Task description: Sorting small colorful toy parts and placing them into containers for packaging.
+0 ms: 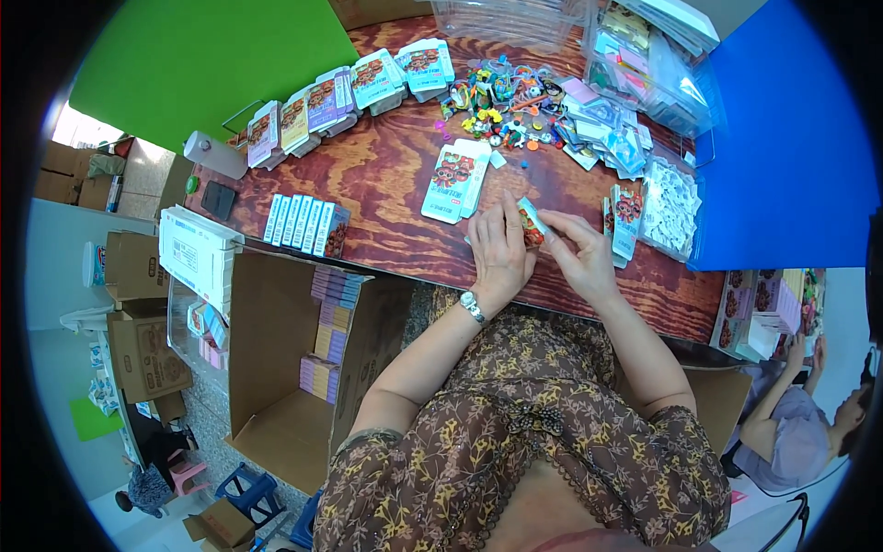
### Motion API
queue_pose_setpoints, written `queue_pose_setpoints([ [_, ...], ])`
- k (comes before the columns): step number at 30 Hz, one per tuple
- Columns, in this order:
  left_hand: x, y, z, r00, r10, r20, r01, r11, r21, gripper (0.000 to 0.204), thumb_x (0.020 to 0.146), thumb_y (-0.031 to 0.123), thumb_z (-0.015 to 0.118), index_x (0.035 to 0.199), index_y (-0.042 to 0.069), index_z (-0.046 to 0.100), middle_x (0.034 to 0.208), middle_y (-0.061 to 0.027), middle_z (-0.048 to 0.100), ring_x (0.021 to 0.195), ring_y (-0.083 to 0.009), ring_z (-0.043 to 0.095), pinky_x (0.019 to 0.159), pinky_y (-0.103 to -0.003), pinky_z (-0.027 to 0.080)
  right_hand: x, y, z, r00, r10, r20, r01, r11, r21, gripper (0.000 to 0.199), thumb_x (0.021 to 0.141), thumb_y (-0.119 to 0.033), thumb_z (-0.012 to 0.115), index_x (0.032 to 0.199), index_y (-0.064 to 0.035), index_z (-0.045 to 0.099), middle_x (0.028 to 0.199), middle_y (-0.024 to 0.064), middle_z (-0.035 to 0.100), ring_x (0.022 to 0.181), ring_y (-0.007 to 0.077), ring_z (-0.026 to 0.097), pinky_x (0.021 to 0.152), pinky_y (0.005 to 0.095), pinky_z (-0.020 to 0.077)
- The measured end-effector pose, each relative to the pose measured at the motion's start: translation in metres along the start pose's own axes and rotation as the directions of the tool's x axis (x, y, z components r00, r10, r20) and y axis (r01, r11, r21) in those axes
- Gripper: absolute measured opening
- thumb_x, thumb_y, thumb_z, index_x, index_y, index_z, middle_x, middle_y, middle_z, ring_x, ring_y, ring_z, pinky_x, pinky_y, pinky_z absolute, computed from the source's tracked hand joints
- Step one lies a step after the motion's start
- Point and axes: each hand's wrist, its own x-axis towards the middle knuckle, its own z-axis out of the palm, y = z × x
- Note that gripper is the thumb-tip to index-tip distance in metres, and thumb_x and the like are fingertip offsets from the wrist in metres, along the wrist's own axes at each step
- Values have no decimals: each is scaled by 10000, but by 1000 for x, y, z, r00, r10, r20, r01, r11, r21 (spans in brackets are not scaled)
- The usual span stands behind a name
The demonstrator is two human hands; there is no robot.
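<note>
Over the near edge of the wooden table (386,244), both my hands are on a small printed carton (531,224) with a red and green picture. My left hand (501,247), a watch on its wrist, lies across the carton's left side with fingers bent round it. The fingers of my right hand (585,259) pinch its right end; part of the carton is hidden under my hands. Just beyond my left fingers lies a stack of flat printed cartons (451,179). Right of my right hand stand a few narrow cartons (626,221).
Colourful small toys (506,101) are heaped at the back, beside clear packets (612,138). A clear bin (694,198) holds white folded papers. Finished-looking boxes (306,224) stand in a row at left. An open cardboard box (276,386) sits below. A co-worker (791,423) is at right.
</note>
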Motion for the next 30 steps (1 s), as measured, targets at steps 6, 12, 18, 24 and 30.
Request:
queue_pose_setpoints([
  [6,-2,6,-4,997,0,72,2,1000,-27,1110,627,113,799,1511,-139,176,1289,-270,435,1126,-411,458,975,-504,356,-10,13,1,995,97,6,-97,983,157,362,984,-29,589,1342,23,581,1219,132,670,1125,181,639,930,310,544],
  [12,-3,13,-1,998,-26,57,27,999,-26,1077,667,131,778,1507,-151,165,1297,-288,426,1128,-428,446,978,-513,343,-14,-7,4,998,-9,-59,2,994,-114,331,965,-34,611,1293,5,626,1169,154,688,1097,220,668,916,319,528],
  [18,0,15,11,987,-138,83,139,990,-7,1006,749,168,736,1514,-147,163,1362,-293,417,1149,-423,450,982,-517,349,-11,2,13,987,-132,-88,106,960,-258,305,966,-47,607,1265,4,637,1179,157,698,1047,214,687,883,325,545],
  [24,27,-32,1,976,-152,157,186,955,-230,925,810,334,793,1488,-71,312,1379,-319,418,1226,-454,447,999,-530,395,31,45,-28,977,195,-83,-205,969,-139,357,961,-76,588,1315,-27,593,1072,152,727,938,215,710,795,338,551],
  [30,51,-93,16,959,-281,-24,273,905,326,998,787,463,795,1462,-104,327,1346,-306,486,1232,-454,481,1049,-525,385,37,55,-25,981,-195,-7,167,859,-484,462,911,-68,625,1365,-32,551,1238,221,620,1170,385,577,999,463,457],
])
